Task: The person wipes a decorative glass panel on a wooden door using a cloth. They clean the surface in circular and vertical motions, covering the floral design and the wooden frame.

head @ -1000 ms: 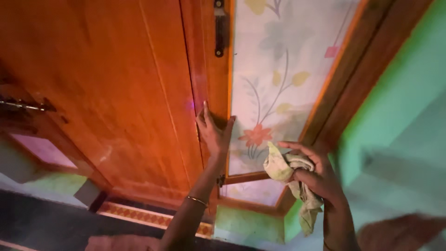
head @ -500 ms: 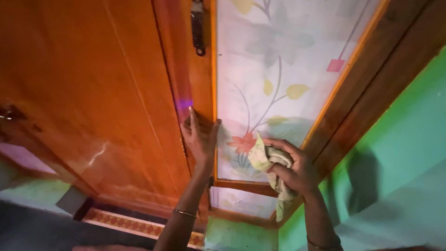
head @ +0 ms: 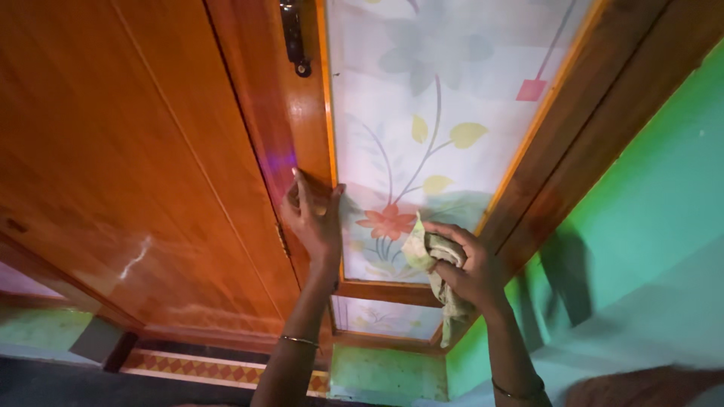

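We see the cloth (head: pixel 434 260) first: a pale, yellowish-green rag, crumpled into a wad and pressed against the lower part of the flowered glass pane (head: pixel 422 128), just to the right of the red blossom printed there. Its loose tail hangs down past the wooden crossbar (head: pixel 385 292) that divides the upper pane from a smaller one below. Our right hand (head: pixel 471 267) holds the cloth, the grip closed around the bunched fabric with the fingers curled over its top and the thumb tucked underneath. A thin bangle sits on that wrist.

Our left hand (head: pixel 313 218) lies flat against the wooden door frame (head: pixel 305 128) at the pane's left edge, just beside the cloth hand and level with it. Its grip is spread, fingers straight and pointing upward, the thumb reaching out onto the edge of the glass; it pinches nothing. A slim bangle (head: pixel 299 341) rings this forearm as well.

The pane shows pale leaves, curved stems and a small pink square on a frosted white ground. Above the left hand, a dark metal latch (head: pixel 294 38) is fixed to the frame. Left of the frame stretches a broad, glossy orange-brown wooden door panel (head: pixel 128 166) with a whitish streak low down. On the right, beyond the window's outer wooden frame, a bright green wall (head: pixel 648 226) carries the shadow of our arm. Along the bottom runs a band of patterned tile (head: pixel 196 368).
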